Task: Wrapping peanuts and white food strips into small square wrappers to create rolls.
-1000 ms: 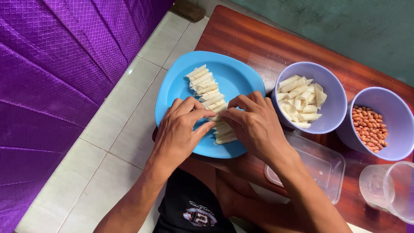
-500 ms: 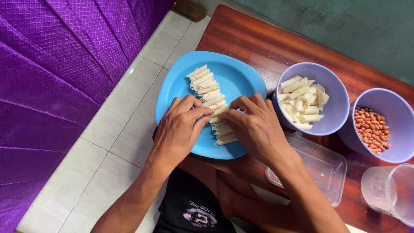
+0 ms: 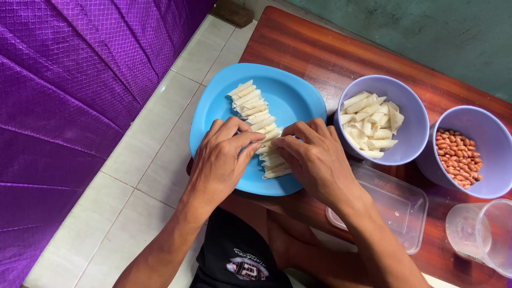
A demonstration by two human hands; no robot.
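- We are pinching a pale roll point(image 3: 268, 143) between both sets of fingertips, our left hand point(image 3: 221, 160) and right hand point(image 3: 314, 160) meeting over the near half of the blue plate point(image 3: 293, 98).
- Both hands are curled nearly closed, fingers bent in on that one piece; how tightly each is pressing it we cannot tell.
- The roll is sitting in the row of rolls point(image 3: 256, 114) that is running from the far left of the plate toward the near edge, each piece touching the next.
- We are judging the row well along: it is crossing most of the plate, though the plate's right half is lying bare.
- Much is looking left to do: the lilac bowl point(image 3: 413, 114) just right of the plate is holding a heap of pale strips point(image 3: 370, 125).
- Further right, a second lilac bowl point(image 3: 498, 144) is holding peanuts point(image 3: 458, 157).
- Near our right wrist, a clear tub point(image 3: 400, 205) is lying on the wooden table point(image 3: 320, 48), and a clear cup point(image 3: 480, 232) is standing at the near right.
- Left of the table, white floor tiles point(image 3: 144, 160) and purple cloth point(image 3: 64, 96) are showing.
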